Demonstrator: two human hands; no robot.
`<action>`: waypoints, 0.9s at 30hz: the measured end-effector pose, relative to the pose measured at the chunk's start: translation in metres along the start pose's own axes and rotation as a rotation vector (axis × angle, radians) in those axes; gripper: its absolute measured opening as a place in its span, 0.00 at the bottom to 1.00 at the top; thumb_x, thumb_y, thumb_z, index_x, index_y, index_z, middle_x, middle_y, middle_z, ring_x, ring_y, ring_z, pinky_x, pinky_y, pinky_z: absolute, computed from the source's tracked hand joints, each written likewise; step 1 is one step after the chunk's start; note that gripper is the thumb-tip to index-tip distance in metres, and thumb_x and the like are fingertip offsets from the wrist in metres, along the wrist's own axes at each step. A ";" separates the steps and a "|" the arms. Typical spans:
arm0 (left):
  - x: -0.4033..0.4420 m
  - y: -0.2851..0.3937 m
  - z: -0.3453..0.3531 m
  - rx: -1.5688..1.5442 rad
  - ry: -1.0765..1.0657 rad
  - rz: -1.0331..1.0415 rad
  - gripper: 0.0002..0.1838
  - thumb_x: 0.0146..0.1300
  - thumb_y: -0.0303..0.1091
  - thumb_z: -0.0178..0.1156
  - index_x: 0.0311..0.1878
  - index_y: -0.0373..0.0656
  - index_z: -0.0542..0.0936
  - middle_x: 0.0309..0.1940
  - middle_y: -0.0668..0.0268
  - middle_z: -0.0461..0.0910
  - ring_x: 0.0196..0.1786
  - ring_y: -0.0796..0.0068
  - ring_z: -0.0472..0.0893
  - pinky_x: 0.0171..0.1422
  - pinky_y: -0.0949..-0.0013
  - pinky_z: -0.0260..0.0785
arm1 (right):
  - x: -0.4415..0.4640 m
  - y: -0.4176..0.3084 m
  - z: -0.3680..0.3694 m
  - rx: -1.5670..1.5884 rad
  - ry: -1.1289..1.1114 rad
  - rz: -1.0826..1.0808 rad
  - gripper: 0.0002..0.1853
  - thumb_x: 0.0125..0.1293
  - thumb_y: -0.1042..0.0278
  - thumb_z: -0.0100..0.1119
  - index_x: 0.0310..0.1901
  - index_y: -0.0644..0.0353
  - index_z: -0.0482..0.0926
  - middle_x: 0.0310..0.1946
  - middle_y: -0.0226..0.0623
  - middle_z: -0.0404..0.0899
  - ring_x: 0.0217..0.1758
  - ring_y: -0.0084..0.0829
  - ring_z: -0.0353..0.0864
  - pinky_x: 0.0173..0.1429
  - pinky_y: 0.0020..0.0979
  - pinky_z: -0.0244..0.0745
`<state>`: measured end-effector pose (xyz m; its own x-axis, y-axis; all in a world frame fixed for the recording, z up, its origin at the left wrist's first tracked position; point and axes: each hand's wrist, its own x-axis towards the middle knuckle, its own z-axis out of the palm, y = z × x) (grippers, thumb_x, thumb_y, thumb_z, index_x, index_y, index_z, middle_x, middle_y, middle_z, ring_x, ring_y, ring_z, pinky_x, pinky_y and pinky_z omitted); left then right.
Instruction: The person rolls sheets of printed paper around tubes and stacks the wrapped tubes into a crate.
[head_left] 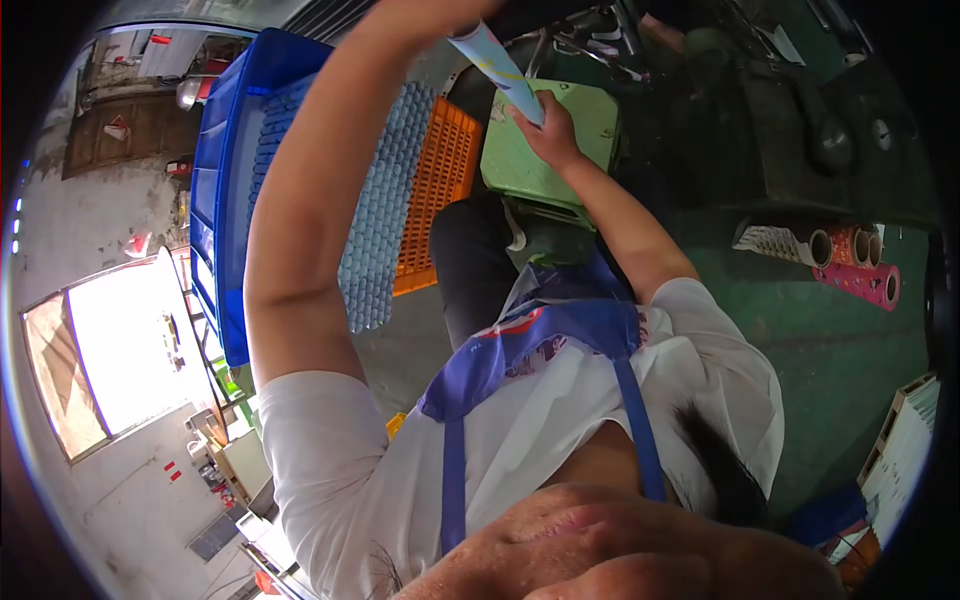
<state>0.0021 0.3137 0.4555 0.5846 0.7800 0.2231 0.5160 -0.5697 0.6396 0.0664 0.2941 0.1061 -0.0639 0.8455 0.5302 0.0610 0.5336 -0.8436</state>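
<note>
A light blue patterned tube [500, 72] slants above a green stool [590, 165]. Its lower end is in my right hand [552, 132], whose fingers are closed around it. At the top edge of the view my left hand [440, 12] is by the tube's upper end, partly cut off and blurred, with its fingers hidden. Behind my left forearm, many light blue tube-like pieces [385, 215] lie stacked in rows, between a blue crate [225, 190] and an orange crate [440, 190].
Dark machinery [800, 130] stands at the upper right. Below it lie several patterned rolls [855, 284] with hollow ends. My legs [470, 265] are beside the stool. A bright window [130, 345] and a cluttered bench [245, 465] are at the left.
</note>
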 end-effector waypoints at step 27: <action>-0.020 -0.012 0.022 0.669 -0.075 0.146 0.15 0.73 0.42 0.61 0.50 0.40 0.84 0.39 0.59 0.79 0.42 0.60 0.78 0.50 0.61 0.71 | -0.009 0.004 0.002 -0.081 0.034 -0.080 0.18 0.62 0.60 0.76 0.40 0.61 0.75 0.27 0.45 0.80 0.30 0.47 0.83 0.36 0.41 0.77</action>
<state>-0.0016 0.2994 0.4276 0.7069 0.6767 0.2057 0.6900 -0.7238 0.0101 0.0653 0.2888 0.0979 -0.0382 0.7995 0.5994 0.1379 0.5983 -0.7893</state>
